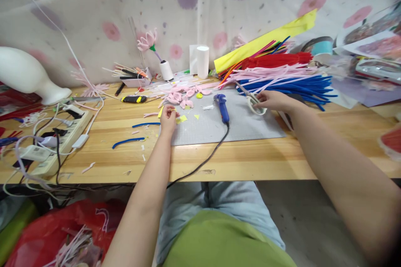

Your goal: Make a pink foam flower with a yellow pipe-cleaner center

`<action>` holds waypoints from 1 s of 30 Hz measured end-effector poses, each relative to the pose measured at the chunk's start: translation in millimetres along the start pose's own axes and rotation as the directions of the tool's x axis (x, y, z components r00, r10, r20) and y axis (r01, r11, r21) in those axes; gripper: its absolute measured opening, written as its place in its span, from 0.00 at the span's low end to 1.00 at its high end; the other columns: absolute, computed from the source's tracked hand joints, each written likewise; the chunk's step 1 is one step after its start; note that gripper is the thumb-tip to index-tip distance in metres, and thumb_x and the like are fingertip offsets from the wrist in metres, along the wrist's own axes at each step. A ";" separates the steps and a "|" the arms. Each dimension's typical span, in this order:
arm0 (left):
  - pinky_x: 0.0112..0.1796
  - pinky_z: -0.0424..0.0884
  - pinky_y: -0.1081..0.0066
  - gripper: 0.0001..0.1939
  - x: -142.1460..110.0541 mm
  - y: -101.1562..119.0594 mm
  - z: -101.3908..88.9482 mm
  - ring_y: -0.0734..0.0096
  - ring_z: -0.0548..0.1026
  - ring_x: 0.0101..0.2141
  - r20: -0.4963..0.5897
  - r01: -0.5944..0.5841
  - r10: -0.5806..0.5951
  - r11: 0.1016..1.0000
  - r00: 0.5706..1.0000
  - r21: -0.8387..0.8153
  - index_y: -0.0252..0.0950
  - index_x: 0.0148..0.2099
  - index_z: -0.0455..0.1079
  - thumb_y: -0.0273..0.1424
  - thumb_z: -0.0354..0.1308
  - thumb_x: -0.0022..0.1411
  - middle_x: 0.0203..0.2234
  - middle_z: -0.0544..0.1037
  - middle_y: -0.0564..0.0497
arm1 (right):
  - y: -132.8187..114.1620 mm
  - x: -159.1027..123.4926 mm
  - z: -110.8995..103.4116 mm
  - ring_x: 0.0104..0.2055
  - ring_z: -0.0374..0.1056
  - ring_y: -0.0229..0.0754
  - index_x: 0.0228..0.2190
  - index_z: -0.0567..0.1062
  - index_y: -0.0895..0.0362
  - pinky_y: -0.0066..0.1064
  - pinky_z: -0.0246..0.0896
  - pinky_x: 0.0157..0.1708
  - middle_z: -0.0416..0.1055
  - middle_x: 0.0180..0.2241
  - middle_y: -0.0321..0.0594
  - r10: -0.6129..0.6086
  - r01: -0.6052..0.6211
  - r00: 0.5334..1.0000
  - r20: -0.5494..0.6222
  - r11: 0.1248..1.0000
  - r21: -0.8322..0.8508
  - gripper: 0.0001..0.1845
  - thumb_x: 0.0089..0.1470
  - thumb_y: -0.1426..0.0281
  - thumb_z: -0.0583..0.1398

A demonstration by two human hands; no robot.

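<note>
My left hand (169,117) is closed in a pinch at the left side of the grey cutting mat (197,137). Yellow scraps (183,119) lie beside its fingers, but what it pinches is too small to make out. On the mat's right side my right hand (270,101) grips the white handles of the scissors (257,111), whose blades point to the back left. A blue hot glue gun (223,108) rests between my hands. Just behind my left hand are several pink fuzzy petals (179,96). Two cut blue pipe cleaners (128,142) lie to its left.
Bundles of blue pipe cleaners (300,87) and pink ones (272,74) fill the back right. A yellow-and-black utility knife (134,99) and a pink flower (147,41) in a white holder stand left of centre. The glue gun's cord (206,160) crosses the front edge. A power strip (67,142) sits left.
</note>
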State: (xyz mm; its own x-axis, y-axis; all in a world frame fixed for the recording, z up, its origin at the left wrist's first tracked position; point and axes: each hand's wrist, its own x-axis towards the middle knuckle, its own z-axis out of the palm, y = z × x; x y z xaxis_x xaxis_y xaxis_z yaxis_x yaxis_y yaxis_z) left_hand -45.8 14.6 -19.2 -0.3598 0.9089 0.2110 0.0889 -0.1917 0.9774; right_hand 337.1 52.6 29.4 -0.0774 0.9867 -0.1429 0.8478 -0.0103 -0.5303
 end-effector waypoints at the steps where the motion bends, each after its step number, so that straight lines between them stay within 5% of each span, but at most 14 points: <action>1: 0.33 0.72 0.73 0.04 -0.2 0.0 0.3 0.78 0.72 0.25 0.002 0.001 -0.001 1.000 1.000 0.006 0.39 0.32 0.61 0.27 0.52 0.50 0.22 0.67 0.57 | -2.0 -2.4 0.1 0.29 0.64 0.38 0.33 0.70 0.60 0.31 0.55 0.31 0.72 0.31 0.45 0.012 -0.011 1.000 -0.010 0.998 0.062 0.11 0.42 0.72 0.62; 5: 0.34 0.72 0.72 0.03 -0.2 -2.6 0.7 0.77 0.74 0.25 -0.004 0.043 -0.043 0.999 0.999 -0.014 0.37 0.30 0.64 0.27 0.55 0.49 0.22 0.70 0.56 | -25.7 -16.6 -0.9 0.24 0.60 0.34 0.31 0.65 0.58 0.28 0.52 0.25 0.67 0.24 0.37 -0.021 0.074 0.992 -0.122 0.893 0.444 0.10 0.44 0.73 0.61; 8: 0.33 0.72 0.70 0.04 -0.8 -4.3 0.6 0.74 0.75 0.26 0.019 0.063 -0.062 0.996 0.998 -0.060 0.35 0.29 0.66 0.28 0.57 0.47 0.21 0.72 0.55 | -54.4 -31.3 -5.4 0.21 0.57 0.32 0.29 0.62 0.56 0.27 0.49 0.21 0.61 0.20 0.31 -0.188 0.287 0.956 -0.227 0.762 0.580 0.17 0.41 0.67 0.65; 10: 0.32 0.73 0.70 0.05 -1.8 -4.2 0.4 0.72 0.76 0.26 0.047 0.068 -0.065 0.995 0.997 -0.069 0.35 0.28 0.68 0.29 0.60 0.46 0.21 0.72 0.54 | -75.8 -40.9 -6.1 0.19 0.55 0.31 0.29 0.62 0.55 0.26 0.48 0.19 0.59 0.20 0.30 -0.329 0.353 0.932 -0.155 0.722 0.595 0.19 0.41 0.61 0.65; 14: 0.30 0.72 0.71 0.06 -3.6 -2.6 -0.7 0.72 0.76 0.27 0.077 0.072 -0.066 0.995 0.995 -0.074 0.34 0.28 0.69 0.28 0.62 0.44 0.22 0.74 0.53 | -116.3 -52.2 12.6 0.21 0.57 0.32 0.29 0.65 0.56 0.26 0.50 0.20 0.61 0.21 0.32 -0.496 0.374 0.828 0.262 0.836 0.401 0.22 0.42 0.52 0.62; 17: 0.32 0.73 0.69 0.07 -3.6 -2.7 -1.8 0.73 0.75 0.26 0.092 0.079 -0.069 0.991 0.993 -0.105 0.34 0.29 0.70 0.28 0.63 0.43 0.22 0.74 0.53 | -138.0 -49.6 38.2 0.23 0.58 0.33 0.25 0.66 0.57 0.26 0.50 0.22 0.63 0.22 0.34 -0.493 0.473 0.762 0.419 0.867 0.158 0.25 0.42 0.46 0.60; 21: 0.35 0.74 0.67 0.10 -3.0 -3.3 -3.3 0.73 0.75 0.26 0.109 0.089 -0.075 0.988 0.991 -0.125 0.34 0.31 0.72 0.29 0.65 0.42 0.22 0.75 0.53 | -153.7 -36.0 57.8 0.24 0.62 0.36 0.24 0.65 0.57 0.27 0.51 0.23 0.67 0.23 0.36 -0.391 0.448 0.770 0.505 0.894 0.009 0.31 0.41 0.40 0.56; 30: 0.37 0.74 0.65 0.16 -2.5 4.0 -8.6 0.72 0.76 0.26 0.153 0.126 -0.100 0.977 0.983 -0.172 0.33 0.33 0.74 0.33 0.68 0.39 0.21 0.76 0.52 | -165.3 -17.2 52.8 0.22 0.63 0.37 0.25 0.66 0.56 0.28 0.52 0.22 0.68 0.21 0.37 -0.229 0.349 0.796 0.560 0.930 -0.115 0.34 0.33 0.37 0.59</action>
State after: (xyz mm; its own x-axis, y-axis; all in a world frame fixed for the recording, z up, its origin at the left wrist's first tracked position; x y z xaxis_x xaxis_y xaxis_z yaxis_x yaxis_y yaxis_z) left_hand -52.6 8.3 -15.7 -0.2208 0.9693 0.1082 -0.1183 -0.1368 0.9835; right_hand 170.6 28.8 75.4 -0.5501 0.6969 -0.4602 0.8218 0.3539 -0.4465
